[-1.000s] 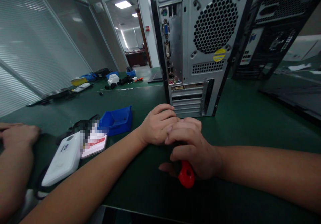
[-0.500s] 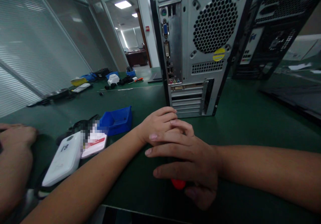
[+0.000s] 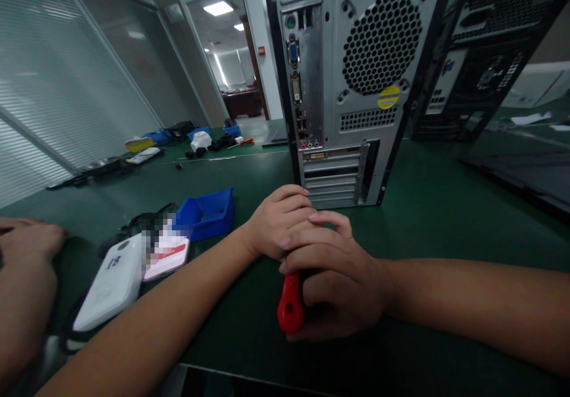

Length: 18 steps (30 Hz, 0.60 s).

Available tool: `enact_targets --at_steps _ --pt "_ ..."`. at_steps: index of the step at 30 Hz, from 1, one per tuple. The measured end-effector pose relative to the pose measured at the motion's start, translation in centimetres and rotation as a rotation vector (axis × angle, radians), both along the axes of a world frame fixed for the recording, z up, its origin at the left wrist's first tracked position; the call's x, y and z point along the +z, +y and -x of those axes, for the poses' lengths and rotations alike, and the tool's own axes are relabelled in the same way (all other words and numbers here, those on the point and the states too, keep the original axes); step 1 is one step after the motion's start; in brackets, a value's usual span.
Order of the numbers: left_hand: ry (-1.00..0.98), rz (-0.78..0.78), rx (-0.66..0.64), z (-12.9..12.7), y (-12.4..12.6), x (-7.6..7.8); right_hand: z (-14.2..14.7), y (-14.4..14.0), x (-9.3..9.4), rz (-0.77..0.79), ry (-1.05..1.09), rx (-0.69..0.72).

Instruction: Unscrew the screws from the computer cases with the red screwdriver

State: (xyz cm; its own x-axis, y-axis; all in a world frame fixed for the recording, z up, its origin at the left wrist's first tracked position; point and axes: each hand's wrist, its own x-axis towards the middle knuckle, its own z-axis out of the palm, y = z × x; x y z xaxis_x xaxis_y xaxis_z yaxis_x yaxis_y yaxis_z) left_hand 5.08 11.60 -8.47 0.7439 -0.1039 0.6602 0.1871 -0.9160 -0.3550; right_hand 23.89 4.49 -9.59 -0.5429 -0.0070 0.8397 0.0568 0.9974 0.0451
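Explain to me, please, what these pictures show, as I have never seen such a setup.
There is no machine at work here, only a person's bare hands, seen by one camera worn on that person's head, looking forward and down. The right hand holds a red handle; the left hand is curled beside it, and whatever it may grip is hidden. Just beyond them a computer case stands on a green table, its ports and vents facing us. To the left lie a blue tray and a white device. The hand at far left belongs to someone else.
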Motion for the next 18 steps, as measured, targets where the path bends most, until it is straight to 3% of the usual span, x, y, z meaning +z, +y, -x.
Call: enact_targets --at_steps 6,13,18 --pt "0.047 0.054 0.028 0.05 -0.49 0.15 0.09 0.06 -0.14 -0.070 -0.045 0.004" --pt "0.027 -0.012 0.021 0.05 -0.51 0.36 -0.11 -0.22 0.10 -0.087 0.002 -0.026" --pt "-0.037 -0.005 -0.004 -0.20 -0.47 0.19 -0.08 -0.01 -0.17 -0.020 0.027 0.010"
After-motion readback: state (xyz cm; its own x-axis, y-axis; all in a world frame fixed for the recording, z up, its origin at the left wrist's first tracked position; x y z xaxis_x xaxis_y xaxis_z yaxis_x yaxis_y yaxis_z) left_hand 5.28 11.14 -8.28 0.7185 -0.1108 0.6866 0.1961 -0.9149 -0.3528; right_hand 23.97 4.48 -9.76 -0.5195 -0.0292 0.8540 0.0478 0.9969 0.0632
